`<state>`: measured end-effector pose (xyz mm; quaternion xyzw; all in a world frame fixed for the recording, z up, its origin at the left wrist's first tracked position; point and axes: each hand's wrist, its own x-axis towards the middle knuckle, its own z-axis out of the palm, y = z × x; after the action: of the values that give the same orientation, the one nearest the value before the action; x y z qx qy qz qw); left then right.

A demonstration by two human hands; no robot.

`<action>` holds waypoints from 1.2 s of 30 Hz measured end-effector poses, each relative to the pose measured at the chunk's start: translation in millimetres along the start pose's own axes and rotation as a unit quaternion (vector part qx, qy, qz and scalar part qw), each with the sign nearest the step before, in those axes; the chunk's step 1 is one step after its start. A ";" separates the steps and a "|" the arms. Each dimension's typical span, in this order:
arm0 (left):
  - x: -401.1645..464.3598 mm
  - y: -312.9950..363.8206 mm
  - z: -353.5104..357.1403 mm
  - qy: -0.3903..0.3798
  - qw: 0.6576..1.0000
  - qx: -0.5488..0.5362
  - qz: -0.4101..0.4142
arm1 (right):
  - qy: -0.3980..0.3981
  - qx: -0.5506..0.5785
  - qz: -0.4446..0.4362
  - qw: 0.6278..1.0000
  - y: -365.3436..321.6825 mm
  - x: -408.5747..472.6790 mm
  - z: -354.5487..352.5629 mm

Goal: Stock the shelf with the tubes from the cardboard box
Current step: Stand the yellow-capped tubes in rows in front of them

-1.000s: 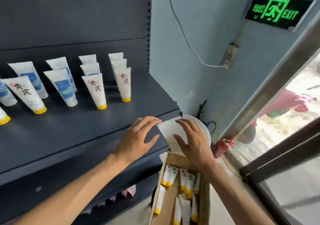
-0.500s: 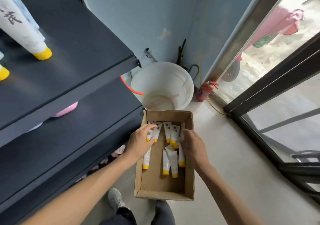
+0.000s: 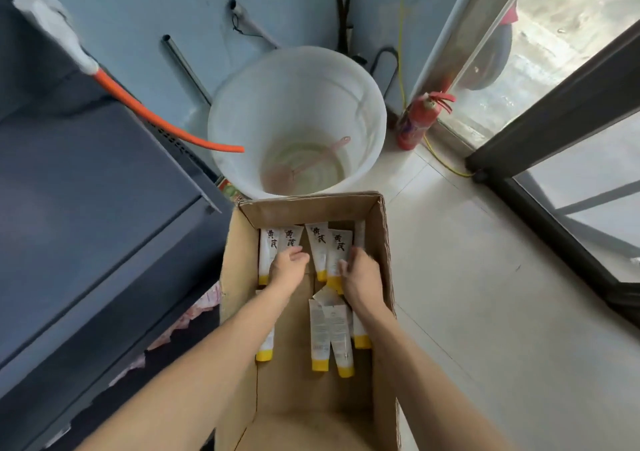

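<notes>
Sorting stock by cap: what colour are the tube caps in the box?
Yellow caps, clearest in the head view.

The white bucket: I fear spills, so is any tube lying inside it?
No, the white bucket holds only a pink scoop.

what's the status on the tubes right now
Both hands down in the cardboard box. Left hand on one tube, right hand closing on another tube, neither lifted yet. Nothing in the way; white bucket just beyond the box.
</notes>
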<state>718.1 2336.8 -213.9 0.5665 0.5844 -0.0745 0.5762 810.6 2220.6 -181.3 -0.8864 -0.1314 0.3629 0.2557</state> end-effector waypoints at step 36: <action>-235.4 13.6 -116.9 0.088 0.983 -0.109 0.121 | -0.184 0.249 -0.145 0.940 -87.4 -183.4 -59.8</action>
<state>587.4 2292.4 10.2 0.5711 0.5646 0.1095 0.5857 720.2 2195.4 8.6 -0.6836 -0.2087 0.4994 0.4895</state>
